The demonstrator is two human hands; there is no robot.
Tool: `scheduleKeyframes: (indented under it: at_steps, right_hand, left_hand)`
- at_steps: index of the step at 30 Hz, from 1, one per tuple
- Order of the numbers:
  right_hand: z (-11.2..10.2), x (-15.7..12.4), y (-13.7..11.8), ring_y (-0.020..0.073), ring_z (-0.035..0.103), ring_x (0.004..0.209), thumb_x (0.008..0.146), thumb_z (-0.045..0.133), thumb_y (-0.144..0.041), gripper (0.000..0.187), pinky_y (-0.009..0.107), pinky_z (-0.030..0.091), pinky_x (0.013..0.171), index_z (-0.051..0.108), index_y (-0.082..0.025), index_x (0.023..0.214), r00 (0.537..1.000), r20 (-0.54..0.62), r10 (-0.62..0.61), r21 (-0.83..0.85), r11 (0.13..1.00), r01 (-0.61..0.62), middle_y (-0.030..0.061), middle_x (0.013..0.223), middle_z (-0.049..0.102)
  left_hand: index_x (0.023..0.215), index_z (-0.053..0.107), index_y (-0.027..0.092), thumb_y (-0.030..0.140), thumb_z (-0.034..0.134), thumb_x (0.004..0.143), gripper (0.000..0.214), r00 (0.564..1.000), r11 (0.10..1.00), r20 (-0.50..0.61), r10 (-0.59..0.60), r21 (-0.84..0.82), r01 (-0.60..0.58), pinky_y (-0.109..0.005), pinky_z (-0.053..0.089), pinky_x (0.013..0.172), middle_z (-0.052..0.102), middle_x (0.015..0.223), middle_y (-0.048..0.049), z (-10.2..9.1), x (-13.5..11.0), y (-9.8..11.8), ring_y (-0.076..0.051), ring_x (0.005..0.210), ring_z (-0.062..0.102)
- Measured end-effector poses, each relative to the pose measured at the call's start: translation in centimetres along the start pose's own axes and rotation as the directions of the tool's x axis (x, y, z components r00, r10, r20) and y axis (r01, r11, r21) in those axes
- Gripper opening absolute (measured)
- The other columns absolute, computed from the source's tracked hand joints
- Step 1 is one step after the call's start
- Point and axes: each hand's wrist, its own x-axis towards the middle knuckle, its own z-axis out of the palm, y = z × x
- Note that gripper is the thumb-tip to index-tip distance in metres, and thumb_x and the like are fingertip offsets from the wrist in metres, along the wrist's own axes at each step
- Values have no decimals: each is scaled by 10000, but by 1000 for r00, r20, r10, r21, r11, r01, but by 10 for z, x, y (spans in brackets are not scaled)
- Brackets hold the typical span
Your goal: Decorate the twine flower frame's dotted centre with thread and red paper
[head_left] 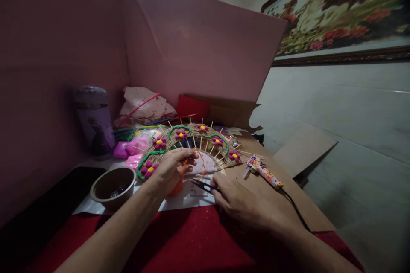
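Note:
Orange yarn [176, 186] runs through the fingers of my left hand [174, 165], which is closed on it; a loose strand hangs to the right. My right hand [235, 198] grips dark-handled scissors [205, 185], their blades pointing left towards the yarn. Just beyond both hands lies a semicircular twine weaving [192, 129] on thin sticks that poke out around its rim. Magenta felt-like flowers with yellow centres [203, 128] and green wavy vines [152, 153] decorate it. Inside its arch is a pale dotted piece [205, 163].
A hot glue gun with a floral pattern [264, 172] rests on cardboard [288, 204] at right, its cord trailing towards me. To the left stand a brown bowl [96, 190] and a purple tumbler [94, 123]. Pink bags [139, 143] lie behind. Pink panels [198, 42] enclose the back and left.

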Motion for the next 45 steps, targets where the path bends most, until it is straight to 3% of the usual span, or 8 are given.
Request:
scheduleKeyframes:
  at_steps: [3,8,10,14,18,26,38,45]
  right_hand:
    - [0,-1,2,122,459,575,888,397,-209,107,249,338,537,474,-203,813,997,72,41,427,902,-68,-4,680,529]
    - [15,5,13,82,347,453,863,492,-431,275,201,271,419,458,-201,716,974,86,210,812,552,-191,-47,562,430]
    - [17,7,16,63,278,427,855,494,-470,328,182,210,390,439,-193,689,958,154,240,898,372,-237,-57,544,388]
    - [12,8,18,33,256,424,871,501,-355,200,140,144,379,485,-159,831,914,316,252,948,-43,-316,-48,605,406]
    - [12,8,15,28,246,402,902,440,-308,185,121,146,362,474,-151,810,883,458,104,850,-343,-401,-62,571,350]
    - [24,14,3,32,258,382,930,341,-389,288,133,170,356,465,-160,806,863,504,32,791,-419,-446,-62,541,364]
    - [24,29,5,48,300,384,904,340,-263,220,139,150,355,504,-126,853,895,443,54,779,-518,-354,-51,546,394]
    - [21,29,3,44,276,392,938,323,-285,242,137,152,360,476,-132,829,924,377,64,779,-561,-280,-60,554,348]
  left_hand:
    - [648,652,94,177,697,616,100,1000,1000,4,8,-4,-8,-207,391,505,632,691,-44,-1,0,1,-99,569,553]
    - [666,651,97,179,702,615,109,1000,1000,13,-9,-13,9,-210,390,504,635,667,-47,-1,0,2,-95,540,543]
    - [669,651,99,178,702,616,108,1000,1000,27,-10,-17,10,-213,393,519,637,665,-51,-1,0,1,-94,544,540]
    - [664,648,110,179,679,635,81,999,1000,52,-5,-19,6,-217,392,548,626,683,-42,1,-2,2,-98,585,541]
    - [676,649,123,201,662,654,82,997,1000,80,9,19,-10,-217,378,546,617,714,-30,1,-4,4,-103,616,535]
    - [664,643,125,201,651,660,77,989,999,139,40,19,-43,-205,351,501,609,706,-25,3,-6,7,-96,601,513]
    - [627,617,122,180,572,702,105,955,996,286,85,-1,-88,-212,344,463,590,650,-30,8,-11,10,-87,519,469]
    - [564,560,134,159,574,619,62,964,999,262,36,3,-38,-208,342,465,589,592,-28,11,-13,13,-92,501,469]
